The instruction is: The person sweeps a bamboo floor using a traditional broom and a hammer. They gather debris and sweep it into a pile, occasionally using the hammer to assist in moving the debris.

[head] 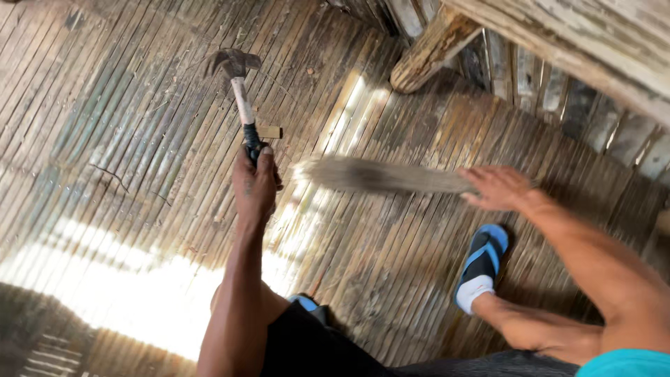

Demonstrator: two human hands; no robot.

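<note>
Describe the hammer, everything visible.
The hammer is a claw hammer with a dark metal head at the top, a pale shaft and a dark grip at the bottom. It is held roughly upright over the slatted bamboo floor, head away from the person. The left hand is closed around the grip; nothing else touches it.

Both arms are bare to the shoulder, with a turquoise garment edge (pixel 626 364) at the right. Dark shorts (pixel 317 349) cover the lap, and a blue-and-black flip-flop (pixel 484 257) over a white sock (pixel 472 292)
</note>
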